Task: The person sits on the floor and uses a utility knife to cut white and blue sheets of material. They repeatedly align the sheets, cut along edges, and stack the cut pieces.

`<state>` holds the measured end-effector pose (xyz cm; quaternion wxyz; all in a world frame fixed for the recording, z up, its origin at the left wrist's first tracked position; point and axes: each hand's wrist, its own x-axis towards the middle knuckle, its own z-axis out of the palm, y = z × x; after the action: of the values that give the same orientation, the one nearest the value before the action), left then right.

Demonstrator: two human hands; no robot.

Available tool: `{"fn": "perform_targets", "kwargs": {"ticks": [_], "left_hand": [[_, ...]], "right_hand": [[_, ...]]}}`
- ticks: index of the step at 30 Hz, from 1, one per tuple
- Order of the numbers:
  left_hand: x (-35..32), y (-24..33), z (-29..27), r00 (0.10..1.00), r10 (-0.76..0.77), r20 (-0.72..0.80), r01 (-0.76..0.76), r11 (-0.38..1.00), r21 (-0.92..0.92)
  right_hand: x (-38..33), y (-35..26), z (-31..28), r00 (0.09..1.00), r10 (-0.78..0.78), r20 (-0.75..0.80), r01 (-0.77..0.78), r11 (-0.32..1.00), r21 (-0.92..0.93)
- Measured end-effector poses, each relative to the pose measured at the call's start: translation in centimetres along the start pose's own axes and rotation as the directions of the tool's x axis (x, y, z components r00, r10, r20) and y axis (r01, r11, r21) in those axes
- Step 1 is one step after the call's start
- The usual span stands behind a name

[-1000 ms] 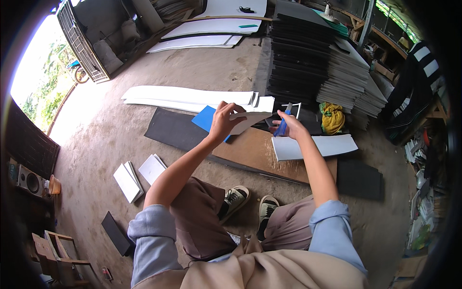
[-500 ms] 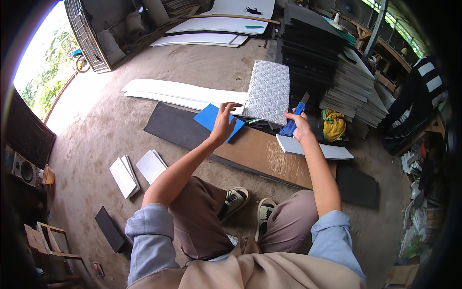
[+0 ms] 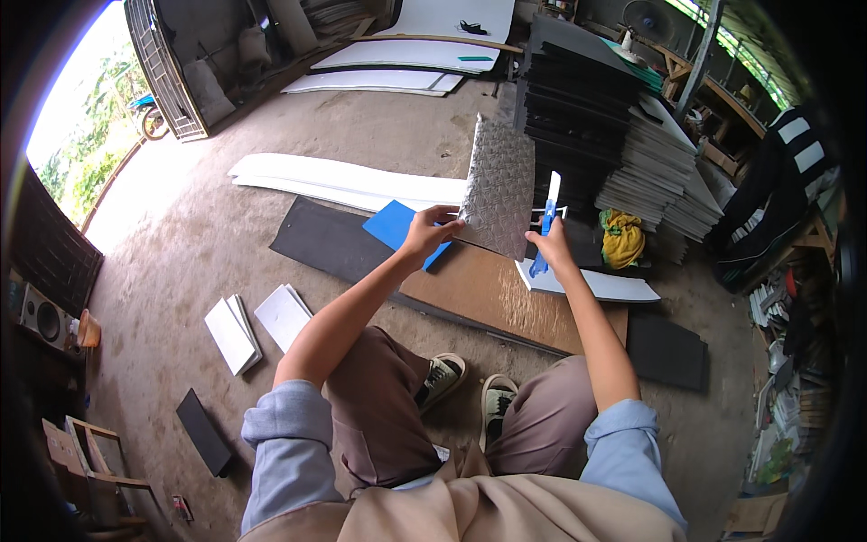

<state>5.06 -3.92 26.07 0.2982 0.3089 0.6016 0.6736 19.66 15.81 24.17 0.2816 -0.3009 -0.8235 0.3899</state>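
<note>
our left hand (image 3: pixel 431 233) pinches a patterned grey sheet (image 3: pixel 499 188) while our right hand (image 3: pixel 553 246) clasps a blue cutter (image 3: pixel 548 215) beside it.

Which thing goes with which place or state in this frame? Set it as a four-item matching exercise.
1. Patterned panel
2. Utility knife
3. Yellow bundle
4. Blue sheet

A. In the right hand, blade upward
B. Lying on the long dark sheet
C. Raised, left edge at the left hand
D. Near the grey stack

Pairs: 1-C, 2-A, 3-D, 4-B
</note>
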Motion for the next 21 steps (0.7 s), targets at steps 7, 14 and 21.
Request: {"fn": "perform_targets", "kwargs": {"ticks": [7, 14, 21], "left_hand": [[-0.4, -0.3, 1.6, 0.949, -0.308, -0.062, 0.297, 0.943, -0.149], [0.4, -1.1, 1.3, 0.951, -0.308, 0.014, 0.283, 0.854, -0.436], [1.6, -3.7, -4.7, 0.766, -0.144, -0.627, 0.444, 0.824, 0.353]], "right_hand": [[-1.1, -0.6, 1.5, 0.917, -0.325, 0.23, 0.335, 0.942, -0.008], [-1.3, -1.9, 3.2, 0.944, -0.288, 0.158, 0.274, 0.956, 0.103], [0.9, 0.2, 1.8, 1.0, 0.008, -0.027, 0.005, 0.894, 0.448]]}}
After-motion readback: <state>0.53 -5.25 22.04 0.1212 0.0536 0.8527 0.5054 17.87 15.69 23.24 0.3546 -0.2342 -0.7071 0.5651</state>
